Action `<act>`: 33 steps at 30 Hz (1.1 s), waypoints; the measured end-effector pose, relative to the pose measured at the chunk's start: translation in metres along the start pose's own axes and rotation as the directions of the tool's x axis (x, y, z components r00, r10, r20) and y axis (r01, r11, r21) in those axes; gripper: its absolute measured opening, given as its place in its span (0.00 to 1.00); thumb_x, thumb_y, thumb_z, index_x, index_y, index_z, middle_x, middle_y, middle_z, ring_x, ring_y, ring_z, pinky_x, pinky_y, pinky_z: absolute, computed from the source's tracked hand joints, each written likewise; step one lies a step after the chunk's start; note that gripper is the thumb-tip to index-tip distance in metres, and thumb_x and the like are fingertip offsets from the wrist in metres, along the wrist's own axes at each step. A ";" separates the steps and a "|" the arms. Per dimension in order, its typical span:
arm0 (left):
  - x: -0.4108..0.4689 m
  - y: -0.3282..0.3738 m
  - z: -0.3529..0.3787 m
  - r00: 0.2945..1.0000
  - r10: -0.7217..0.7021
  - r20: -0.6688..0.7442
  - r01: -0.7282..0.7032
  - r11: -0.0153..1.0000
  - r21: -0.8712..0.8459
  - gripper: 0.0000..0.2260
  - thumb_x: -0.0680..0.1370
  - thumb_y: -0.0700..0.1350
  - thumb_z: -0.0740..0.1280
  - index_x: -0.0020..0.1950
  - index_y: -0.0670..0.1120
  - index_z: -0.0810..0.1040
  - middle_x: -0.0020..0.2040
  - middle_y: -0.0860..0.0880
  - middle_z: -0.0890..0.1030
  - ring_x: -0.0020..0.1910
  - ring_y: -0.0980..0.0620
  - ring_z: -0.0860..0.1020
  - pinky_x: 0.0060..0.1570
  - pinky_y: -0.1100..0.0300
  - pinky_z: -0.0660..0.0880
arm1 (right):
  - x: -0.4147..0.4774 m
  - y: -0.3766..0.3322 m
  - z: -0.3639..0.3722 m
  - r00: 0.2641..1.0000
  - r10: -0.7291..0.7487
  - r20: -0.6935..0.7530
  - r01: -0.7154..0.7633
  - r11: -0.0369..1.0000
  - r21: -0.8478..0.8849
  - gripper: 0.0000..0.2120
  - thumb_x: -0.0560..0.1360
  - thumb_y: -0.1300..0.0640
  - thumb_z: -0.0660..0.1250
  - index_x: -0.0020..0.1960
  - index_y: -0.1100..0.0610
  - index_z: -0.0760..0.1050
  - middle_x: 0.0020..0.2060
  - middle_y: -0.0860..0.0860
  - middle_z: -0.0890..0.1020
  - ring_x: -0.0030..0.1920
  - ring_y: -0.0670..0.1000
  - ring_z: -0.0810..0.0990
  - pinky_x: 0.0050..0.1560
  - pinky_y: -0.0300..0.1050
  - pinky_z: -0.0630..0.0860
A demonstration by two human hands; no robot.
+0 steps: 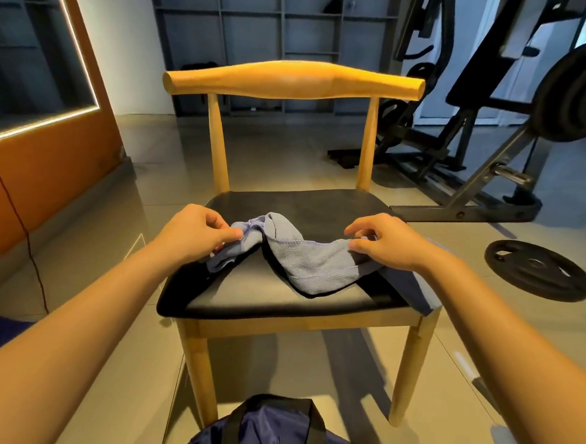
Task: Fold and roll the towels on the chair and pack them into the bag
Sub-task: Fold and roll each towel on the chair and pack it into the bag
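A light blue towel (299, 257) lies crumpled across the black seat of a wooden chair (289, 299). My left hand (196, 233) pinches the towel's left end between thumb and fingers. My right hand (387, 241) pinches its right end near the seat's right edge. A darker blue cloth (414, 288) hangs over the seat's front right corner, under my right wrist. A dark blue bag (267, 436) with black straps stands on the floor in front of the chair, its top open.
A black weight plate (538, 268) lies on the tiled floor to the right. Gym machines (483, 107) stand behind it. An orange wall (41, 161) with a thin cable is on the left. Grey shelving (273, 34) fills the back.
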State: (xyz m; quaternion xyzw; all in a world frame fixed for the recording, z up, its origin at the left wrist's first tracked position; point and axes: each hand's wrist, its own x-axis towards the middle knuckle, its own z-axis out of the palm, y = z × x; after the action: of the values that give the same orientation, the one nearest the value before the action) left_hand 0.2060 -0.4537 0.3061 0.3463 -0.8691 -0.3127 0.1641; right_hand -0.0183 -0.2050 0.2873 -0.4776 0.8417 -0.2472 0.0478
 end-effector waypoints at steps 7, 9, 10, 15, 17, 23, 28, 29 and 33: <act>0.002 0.001 -0.007 0.982 0.086 -0.171 -0.104 0.990 -0.097 0.07 0.77 0.43 0.71 0.40 0.46 0.84 0.37 0.45 0.83 0.39 0.47 0.78 0.37 0.58 0.73 | 0.009 -0.028 0.007 0.989 -0.077 0.128 0.071 0.996 0.053 0.08 0.76 0.49 0.73 0.55 0.49 0.83 0.32 0.49 0.79 0.34 0.45 0.77 0.43 0.41 0.75; 0.006 -0.003 -0.013 0.971 0.084 -0.226 -0.122 0.979 -0.161 0.06 0.79 0.43 0.68 0.44 0.46 0.84 0.42 0.45 0.82 0.43 0.47 0.78 0.42 0.57 0.76 | 0.009 -0.034 0.007 0.984 -0.082 0.156 0.078 0.996 0.032 0.05 0.75 0.52 0.74 0.42 0.50 0.82 0.29 0.47 0.78 0.32 0.44 0.75 0.39 0.42 0.73; 0.008 -0.005 -0.015 0.967 0.071 -0.243 -0.120 0.974 -0.194 0.06 0.80 0.43 0.67 0.46 0.45 0.83 0.44 0.45 0.82 0.45 0.46 0.79 0.45 0.55 0.78 | 0.009 -0.035 0.005 0.983 -0.088 0.160 0.081 0.995 0.051 0.07 0.75 0.53 0.74 0.39 0.52 0.81 0.29 0.50 0.78 0.32 0.45 0.74 0.39 0.43 0.72; 0.013 -0.014 -0.019 0.946 -0.045 -0.321 -0.062 0.946 -0.317 0.06 0.81 0.41 0.64 0.50 0.42 0.80 0.48 0.44 0.79 0.49 0.46 0.76 0.41 0.60 0.74 | -0.001 -0.037 -0.028 0.978 -0.100 0.183 0.036 0.946 0.323 0.05 0.77 0.56 0.73 0.44 0.58 0.84 0.40 0.58 0.85 0.41 0.57 0.79 0.48 0.49 0.77; 0.016 -0.014 -0.026 0.955 -0.090 -0.283 -0.038 0.909 -0.415 0.05 0.79 0.40 0.65 0.45 0.42 0.79 0.46 0.43 0.79 0.48 0.46 0.75 0.44 0.56 0.74 | -0.009 -0.035 -0.041 0.964 -0.091 0.250 -0.011 0.925 0.380 0.06 0.77 0.59 0.73 0.45 0.62 0.83 0.39 0.56 0.85 0.40 0.53 0.80 0.50 0.44 0.79; 0.009 -0.006 -0.037 0.966 -0.124 -0.226 -0.056 0.754 -0.654 0.08 0.74 0.39 0.67 0.34 0.45 0.78 0.36 0.46 0.76 0.42 0.48 0.72 0.43 0.55 0.71 | -0.001 -0.042 -0.034 0.971 -0.029 0.237 -0.016 0.982 0.188 0.08 0.75 0.52 0.76 0.48 0.56 0.81 0.38 0.54 0.81 0.38 0.47 0.77 0.43 0.42 0.76; 0.008 -0.010 -0.047 0.936 -0.091 -0.339 -0.150 0.770 -0.620 0.06 0.79 0.42 0.68 0.43 0.44 0.82 0.42 0.47 0.80 0.43 0.53 0.75 0.40 0.62 0.72 | 0.000 -0.046 -0.019 0.956 -0.012 0.294 -0.001 0.999 0.043 0.10 0.76 0.55 0.74 0.39 0.60 0.81 0.31 0.51 0.77 0.34 0.47 0.73 0.38 0.41 0.72; 0.008 -0.012 -0.049 0.926 -0.094 -0.365 -0.165 0.771 -0.615 0.06 0.79 0.43 0.69 0.44 0.45 0.82 0.43 0.48 0.80 0.43 0.53 0.76 0.40 0.62 0.72 | 0.001 -0.047 -0.025 0.964 -0.012 0.265 -0.011 0.996 0.083 0.10 0.76 0.56 0.74 0.39 0.60 0.81 0.31 0.52 0.77 0.34 0.48 0.74 0.38 0.40 0.72; 0.010 -0.019 -0.057 0.902 -0.086 -0.422 -0.195 0.792 -0.579 0.04 0.79 0.46 0.72 0.49 0.47 0.85 0.46 0.49 0.83 0.46 0.53 0.79 0.41 0.63 0.73 | 0.007 -0.063 -0.067 0.989 0.027 0.146 -0.087 0.904 0.418 0.15 0.76 0.55 0.74 0.42 0.67 0.78 0.36 0.59 0.74 0.36 0.52 0.71 0.37 0.42 0.68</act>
State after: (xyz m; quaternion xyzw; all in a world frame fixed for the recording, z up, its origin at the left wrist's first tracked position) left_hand 0.2369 -0.4960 0.3371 0.3089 -0.6740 -0.4867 0.4619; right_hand 0.0054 -0.2127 0.3759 -0.4468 0.7764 -0.3890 0.2150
